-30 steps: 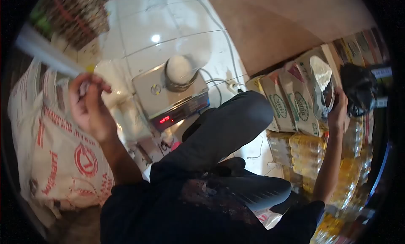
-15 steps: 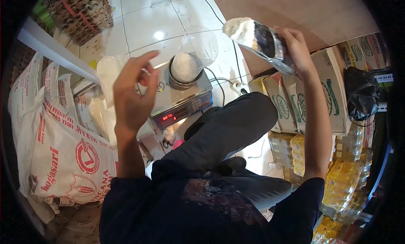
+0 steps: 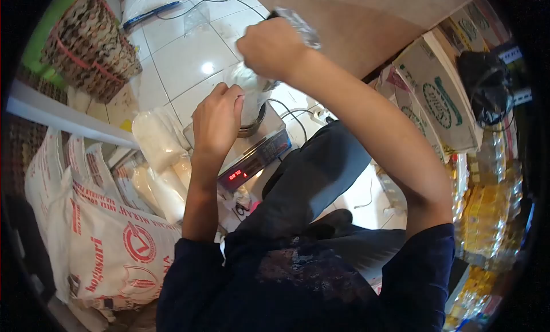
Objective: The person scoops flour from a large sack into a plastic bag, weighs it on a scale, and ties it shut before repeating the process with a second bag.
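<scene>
My right hand (image 3: 272,48) is closed on a shiny metal scoop (image 3: 297,27), tipped over the clear plastic bag (image 3: 250,97). Pinched in my left hand (image 3: 217,118) is the edge of that bag, which stands in a round metal container (image 3: 252,127) on the digital scale (image 3: 258,157). Red digits glow on the scale's front. My right hand and forearm hide much of the scoop, and what is inside the bag is blurred.
Filled white bags (image 3: 157,140) lie left of the scale, beside large printed flour sacks (image 3: 126,246). Stacked egg trays (image 3: 91,45) stand at upper left. Cartons (image 3: 438,97) and yellow bottles (image 3: 487,211) line the right. Black cables (image 3: 295,117) cross the tiled floor.
My right hand has swung left with the scoop, from beside the cartons to above the bag. My left hand has moved to the bag's edge and closed on it. The view has shifted.
</scene>
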Demonstrator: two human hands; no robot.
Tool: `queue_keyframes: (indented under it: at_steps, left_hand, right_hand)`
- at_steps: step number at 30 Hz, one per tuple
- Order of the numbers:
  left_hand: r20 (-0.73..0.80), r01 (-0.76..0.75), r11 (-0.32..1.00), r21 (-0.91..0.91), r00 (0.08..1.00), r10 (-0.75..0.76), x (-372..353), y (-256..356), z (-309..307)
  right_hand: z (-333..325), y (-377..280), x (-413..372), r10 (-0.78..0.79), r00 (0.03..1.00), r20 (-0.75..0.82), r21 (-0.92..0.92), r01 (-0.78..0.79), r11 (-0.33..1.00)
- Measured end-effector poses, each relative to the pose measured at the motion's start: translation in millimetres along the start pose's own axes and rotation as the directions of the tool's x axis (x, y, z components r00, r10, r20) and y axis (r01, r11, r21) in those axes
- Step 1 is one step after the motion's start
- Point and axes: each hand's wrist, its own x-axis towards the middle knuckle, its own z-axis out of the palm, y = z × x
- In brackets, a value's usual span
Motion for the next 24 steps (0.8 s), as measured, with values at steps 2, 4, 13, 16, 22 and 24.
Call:
queue_keyframes:
  at_steps: [2,4,13,16,22,24]
  left_hand:
    - [-0.015,-0.009,1.000,0.004,1.000,0.010,1,1,-1]
    - [-0.015,-0.006,1.000,0.001,1.000,0.006,0,1,-1]
    - [0.061,-0.007,0.999,0.049,0.998,0.004,-2,5,-5]
    - [-0.056,-0.030,0.999,-0.043,0.998,0.028,-3,11,-9]
    - [-0.111,-0.127,0.965,-0.230,0.988,0.104,-8,33,-27]
    - [-0.132,-0.209,0.924,-0.321,0.976,0.175,-7,44,-26]
  right_hand:
    - [4,-8,3,-0.073,0.994,-0.085,-0.020,0.072,0.997]
    - [3,-7,0,-0.080,0.985,-0.155,-0.048,0.073,0.996]
    - [-48,53,-49,0.312,0.950,-0.014,0.117,-0.308,0.944]
    - [-71,73,-91,0.482,0.875,-0.047,0.357,-0.436,0.826]
    - [-51,182,-275,0.802,0.594,-0.057,0.597,-0.624,0.505]
    - [-63,197,-364,0.891,0.431,-0.145,0.536,-0.723,0.437]
